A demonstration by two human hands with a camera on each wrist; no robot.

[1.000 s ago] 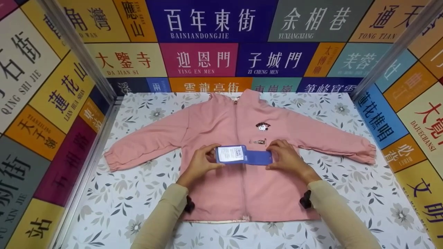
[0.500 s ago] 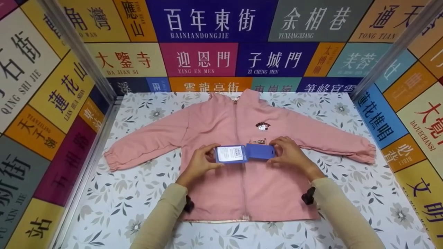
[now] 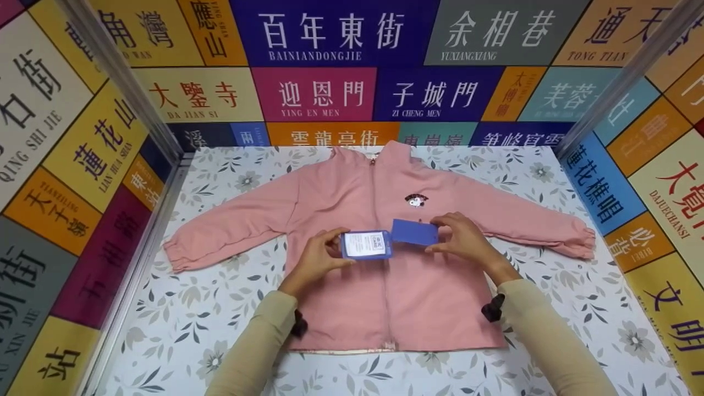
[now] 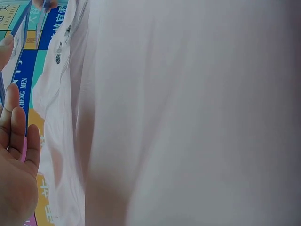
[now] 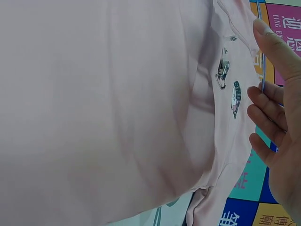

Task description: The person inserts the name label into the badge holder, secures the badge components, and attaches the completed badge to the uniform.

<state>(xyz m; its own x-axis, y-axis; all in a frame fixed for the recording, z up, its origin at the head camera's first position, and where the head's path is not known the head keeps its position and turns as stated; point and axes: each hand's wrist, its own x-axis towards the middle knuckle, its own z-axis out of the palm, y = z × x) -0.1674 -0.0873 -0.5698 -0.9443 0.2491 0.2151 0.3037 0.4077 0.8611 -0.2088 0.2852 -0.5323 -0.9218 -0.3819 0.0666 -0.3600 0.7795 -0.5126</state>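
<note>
Here, the left grip (image 3: 314, 260) pinches a printed badge (image 3: 367, 245), a "BAINIANDONGJIE" panel (image 3: 333, 32) behind.

Ahead of you: back wall (image 3: 352, 71), coloured panels (image 3: 319, 104), Chinese lettering (image 3: 352, 31) | beside you: left wall (image 3: 60, 165) and right wall (image 3: 649, 181), likewise panelled | corners: metal posts (image 3: 118, 71) | before you: white tabletop (image 3: 137, 363), grey leaf-and-flower print (image 3: 212, 358)

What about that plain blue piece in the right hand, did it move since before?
Yes. In the head view, the plain blue piece has moved up the picture, closer to the badge on the pink jacket.
</note>
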